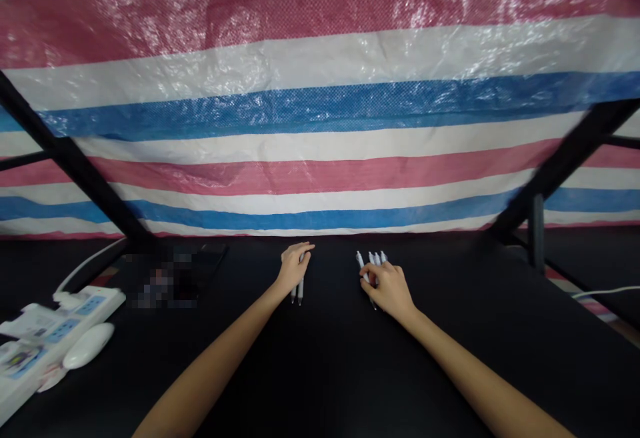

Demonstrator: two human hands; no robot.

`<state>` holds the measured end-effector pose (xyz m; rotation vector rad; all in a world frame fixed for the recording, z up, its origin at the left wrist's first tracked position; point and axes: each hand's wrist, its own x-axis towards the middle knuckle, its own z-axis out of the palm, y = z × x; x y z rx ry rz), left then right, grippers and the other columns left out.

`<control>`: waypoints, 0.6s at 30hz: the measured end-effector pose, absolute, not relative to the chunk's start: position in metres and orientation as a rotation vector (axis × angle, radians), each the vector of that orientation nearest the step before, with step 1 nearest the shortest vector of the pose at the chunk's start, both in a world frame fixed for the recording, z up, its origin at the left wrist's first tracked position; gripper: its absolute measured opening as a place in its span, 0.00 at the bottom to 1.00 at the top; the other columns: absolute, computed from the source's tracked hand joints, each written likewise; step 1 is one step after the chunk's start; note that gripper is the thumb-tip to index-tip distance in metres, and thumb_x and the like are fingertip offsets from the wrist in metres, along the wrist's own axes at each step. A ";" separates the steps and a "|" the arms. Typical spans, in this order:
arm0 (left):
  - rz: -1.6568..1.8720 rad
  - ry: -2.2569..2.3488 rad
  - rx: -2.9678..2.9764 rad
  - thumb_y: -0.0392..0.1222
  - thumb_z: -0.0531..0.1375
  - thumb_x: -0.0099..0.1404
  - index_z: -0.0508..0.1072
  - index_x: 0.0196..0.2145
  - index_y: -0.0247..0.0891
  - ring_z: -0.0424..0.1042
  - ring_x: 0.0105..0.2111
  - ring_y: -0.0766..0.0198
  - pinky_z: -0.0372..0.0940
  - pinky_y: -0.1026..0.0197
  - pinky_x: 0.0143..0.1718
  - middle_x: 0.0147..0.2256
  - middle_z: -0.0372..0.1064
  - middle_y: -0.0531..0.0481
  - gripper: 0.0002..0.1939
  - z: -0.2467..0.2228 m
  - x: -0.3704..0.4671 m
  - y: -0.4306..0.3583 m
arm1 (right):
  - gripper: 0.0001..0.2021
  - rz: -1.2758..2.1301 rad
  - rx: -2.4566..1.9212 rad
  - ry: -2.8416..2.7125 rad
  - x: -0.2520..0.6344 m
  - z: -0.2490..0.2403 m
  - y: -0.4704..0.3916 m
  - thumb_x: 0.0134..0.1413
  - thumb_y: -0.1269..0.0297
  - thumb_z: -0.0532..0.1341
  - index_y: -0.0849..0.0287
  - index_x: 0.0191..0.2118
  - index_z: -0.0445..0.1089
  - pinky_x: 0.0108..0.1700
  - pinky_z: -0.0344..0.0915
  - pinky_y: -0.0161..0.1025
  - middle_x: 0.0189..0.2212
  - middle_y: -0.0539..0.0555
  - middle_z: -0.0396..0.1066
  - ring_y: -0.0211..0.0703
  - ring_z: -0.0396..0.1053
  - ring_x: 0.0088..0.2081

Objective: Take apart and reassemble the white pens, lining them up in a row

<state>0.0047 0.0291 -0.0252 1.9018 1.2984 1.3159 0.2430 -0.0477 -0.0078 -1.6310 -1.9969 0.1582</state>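
Observation:
My left hand (293, 267) lies over a pair of slim white-grey pens (301, 293) on the black table (320, 358). Its fingers stretch out to the right, and the hand covers the pens' upper parts. Farther right, my right hand (393, 289) has thumb and forefinger closed around one white pen (359, 259), which slants with its tip towards me. Beside that pen, several more white pens (377, 257) stand in a row with their clicker ends pointing away from me. My right hand hides their lower parts.
A white power strip (95, 305) with plugs lies at the left, beside a smooth white oval object (89, 346). Black bars (95, 181) slope at both sides. A striped plastic sheet (320, 185) hangs behind the table. Part of the table's left side is pixelated.

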 end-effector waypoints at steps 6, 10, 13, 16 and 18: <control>1.293 1.330 1.959 0.34 0.60 0.56 0.77 0.37 0.46 0.68 0.48 0.55 0.55 0.49 0.54 0.43 0.73 0.48 0.12 -0.017 0.006 0.021 | 0.05 0.226 -1.598 -1.990 0.243 -0.006 -0.048 0.47 0.66 0.58 0.53 0.31 0.70 0.40 0.54 0.44 0.19 0.48 0.69 0.46 0.66 0.31; 1.282 1.295 1.978 0.37 0.60 0.56 0.76 0.39 0.47 0.67 0.48 0.55 0.54 0.49 0.54 0.44 0.73 0.48 0.12 -0.013 0.007 0.017 | 0.06 0.334 -1.523 -1.891 0.245 -0.005 -0.046 0.49 0.62 0.58 0.54 0.33 0.70 0.43 0.55 0.46 0.21 0.48 0.71 0.46 0.67 0.31; 1.283 1.218 1.974 0.38 0.61 0.56 0.76 0.40 0.47 0.68 0.47 0.55 0.55 0.50 0.53 0.43 0.73 0.48 0.13 -0.010 0.008 0.015 | 0.08 0.436 -1.450 -1.798 0.247 -0.006 -0.044 0.51 0.58 0.58 0.54 0.35 0.70 0.45 0.56 0.46 0.24 0.49 0.74 0.47 0.68 0.33; 1.268 1.123 2.030 0.39 0.61 0.57 0.75 0.43 0.46 0.70 0.44 0.56 0.57 0.52 0.51 0.42 0.74 0.48 0.14 -0.007 0.009 0.013 | 0.11 0.477 -1.413 -1.760 0.249 -0.007 -0.043 0.51 0.54 0.59 0.53 0.35 0.73 0.47 0.56 0.48 0.28 0.51 0.75 0.49 0.68 0.37; 1.258 1.049 2.082 0.39 0.61 0.57 0.73 0.46 0.45 0.71 0.43 0.56 0.58 0.52 0.50 0.41 0.75 0.47 0.17 -0.004 0.009 0.012 | 0.12 0.464 -1.389 -1.762 0.249 -0.007 -0.044 0.51 0.51 0.58 0.53 0.34 0.74 0.48 0.55 0.49 0.31 0.52 0.75 0.49 0.68 0.38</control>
